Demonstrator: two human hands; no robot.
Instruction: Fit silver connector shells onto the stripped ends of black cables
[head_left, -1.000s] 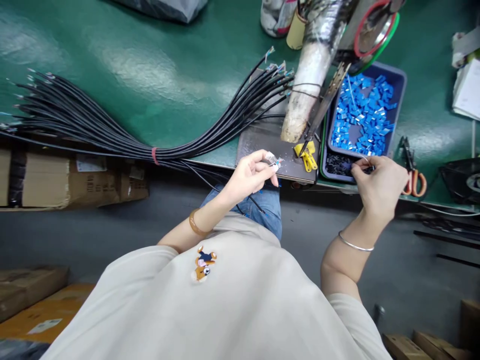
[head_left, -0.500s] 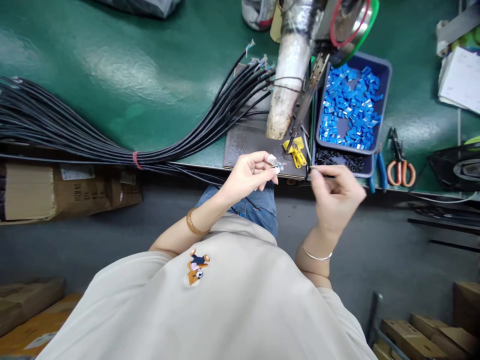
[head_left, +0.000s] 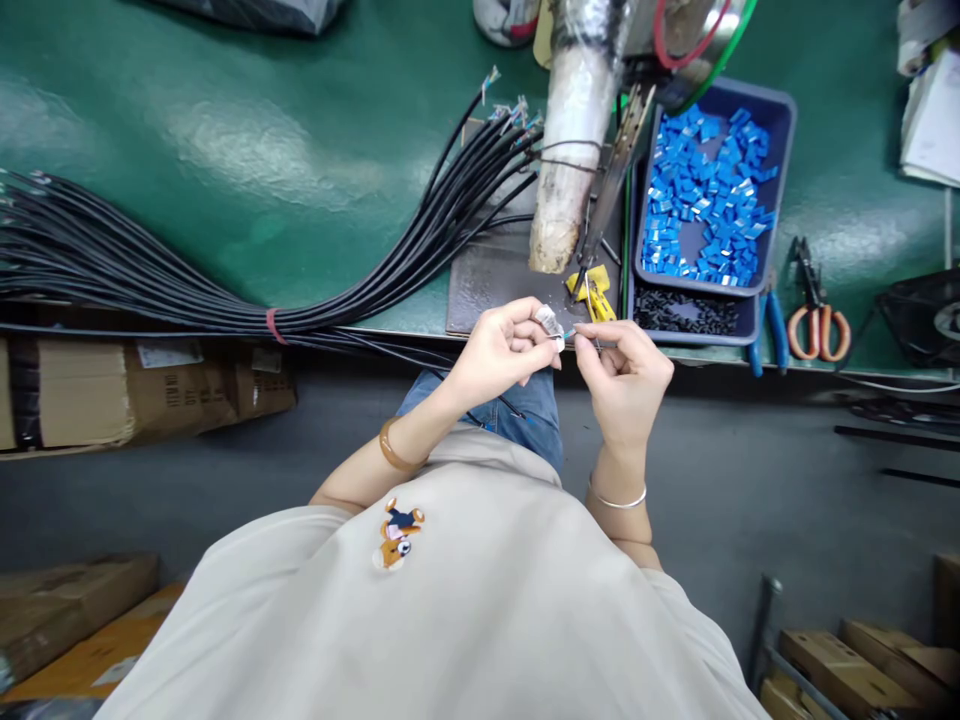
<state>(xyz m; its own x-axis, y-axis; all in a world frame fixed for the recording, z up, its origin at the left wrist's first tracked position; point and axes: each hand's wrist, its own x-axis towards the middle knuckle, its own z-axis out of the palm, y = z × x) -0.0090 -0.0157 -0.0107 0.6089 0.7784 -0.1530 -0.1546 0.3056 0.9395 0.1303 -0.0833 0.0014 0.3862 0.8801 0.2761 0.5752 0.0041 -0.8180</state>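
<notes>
Over the bench's front edge, my left hand (head_left: 502,345) pinches the stripped end of a black cable, its thin coloured wires (head_left: 568,334) poking out to the right. White wrapping (head_left: 549,320) covers a fingertip of that hand. My right hand (head_left: 626,378) is closed in a pinch at the tips of these wires; whatever lies between its thumb and forefinger is too small to name. A yellow hand tool (head_left: 598,300) lies just beyond the fingers. Behind it, a metal bar (head_left: 609,190) slants down beside a taped whitish tube (head_left: 566,190).
Black cables (head_left: 337,300), tied with a red band (head_left: 274,325), run along the left of the green bench (head_left: 247,120). At right stand a tray (head_left: 784,150) of blue pieces, a lower tray of small black parts (head_left: 682,312), blue-handled pliers (head_left: 776,335) and orange-handled pliers (head_left: 819,330).
My right hand has moved left from beside the black parts to the wire ends at my left hand. The left hand stays about where it was.
</notes>
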